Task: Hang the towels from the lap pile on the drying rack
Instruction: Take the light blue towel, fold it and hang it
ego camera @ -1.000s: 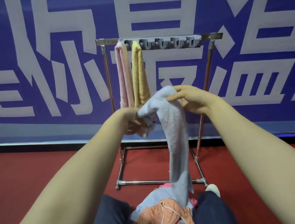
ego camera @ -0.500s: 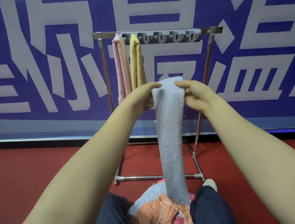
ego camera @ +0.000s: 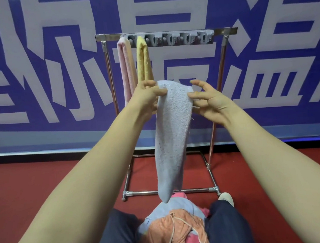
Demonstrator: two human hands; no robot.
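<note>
Head view: two towels hung, a third in the air, lap pile not yet cleared.
Steel-tube drying rack (ego camera: 224, 30) with a grey clip strip (ego camera: 177, 39) carries a pink towel (ego camera: 125, 70) and a yellow towel (ego camera: 143, 64), folded narrow, at its left end. Light blue terry towel (ego camera: 172, 135), nubby, hangs long before the rack, tip just over the lap pile (ego camera: 176, 228) of crumpled orange, blue and pink cloth. Left grip (ego camera: 145, 97) pinches its top edge; right grip (ego camera: 209, 99) is spread, thumb touching the edge.
</note>
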